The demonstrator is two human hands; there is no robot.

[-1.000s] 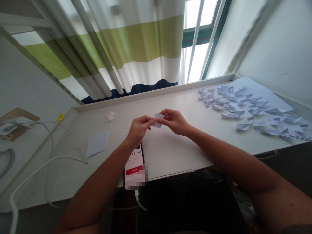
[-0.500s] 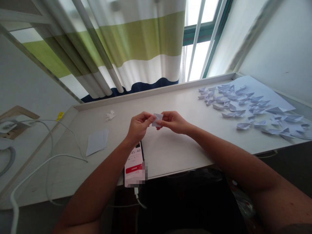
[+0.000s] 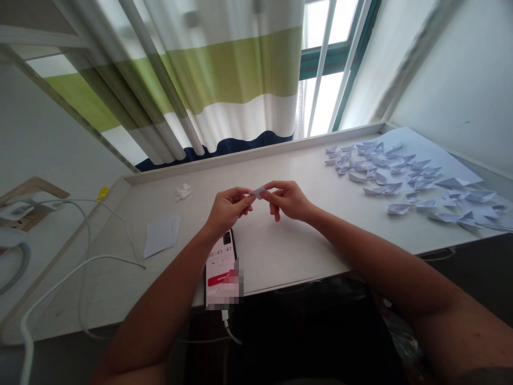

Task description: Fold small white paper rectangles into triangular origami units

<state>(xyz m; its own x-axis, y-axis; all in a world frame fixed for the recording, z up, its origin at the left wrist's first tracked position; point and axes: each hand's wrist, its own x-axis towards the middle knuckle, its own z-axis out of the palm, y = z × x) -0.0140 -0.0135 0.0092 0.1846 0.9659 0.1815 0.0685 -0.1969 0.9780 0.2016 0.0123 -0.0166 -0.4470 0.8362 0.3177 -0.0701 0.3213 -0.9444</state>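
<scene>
A small piece of folded white paper point(image 3: 257, 192) is held up between both hands above the white desk point(image 3: 276, 251). My left hand point(image 3: 230, 208) pinches its left end between thumb and fingers. On the right end, my right hand point(image 3: 289, 200) grips it with thumb and forefinger, the other fingers hanging lower and partly apart. The paper looks narrow and tilted from here, its inner folds partly hidden by the fingertips. Below my left wrist lies a phone point(image 3: 220, 267) with a timer on its screen.
Many folded paper boats point(image 3: 382, 190) are spread over the desk's right side, beside a large white sheet point(image 3: 452, 155). At the left lie flat paper sheets point(image 3: 161, 235), a crumpled tissue point(image 3: 183, 192) and white cables point(image 3: 84, 262). A raised rim point(image 3: 256, 154) runs along the back, before the curtain.
The folded paper has turned from a broad, diamond-like face to a narrow, flatter shape. My right hand's lower fingers have dropped away from it. The phone's timer has advanced.
</scene>
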